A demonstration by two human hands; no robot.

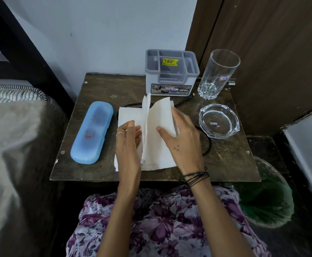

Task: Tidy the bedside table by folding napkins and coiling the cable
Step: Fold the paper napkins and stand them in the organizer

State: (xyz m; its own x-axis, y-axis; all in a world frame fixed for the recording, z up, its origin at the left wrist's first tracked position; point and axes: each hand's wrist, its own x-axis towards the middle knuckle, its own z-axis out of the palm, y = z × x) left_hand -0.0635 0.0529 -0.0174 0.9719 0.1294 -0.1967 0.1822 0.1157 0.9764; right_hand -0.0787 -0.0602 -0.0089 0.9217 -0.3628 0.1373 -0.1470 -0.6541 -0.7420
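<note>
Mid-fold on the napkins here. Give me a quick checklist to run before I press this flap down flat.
1. Left hand pins the white paper napkins on the dark wooden bedside table: ok.
2. Right hand grips the raised flap: ok.
3. Edges lined up for a clean fold: not ok, the layers fan apart at the top.
4. Black cable out from under the stack: not ok, it runs beneath the napkins.
5. Blue plastic case apart from the napkins: ok.
6. Clear glass ashtray and tall clear glass tumbler away from the right hand: ok, though the ashtray is close.
</note>
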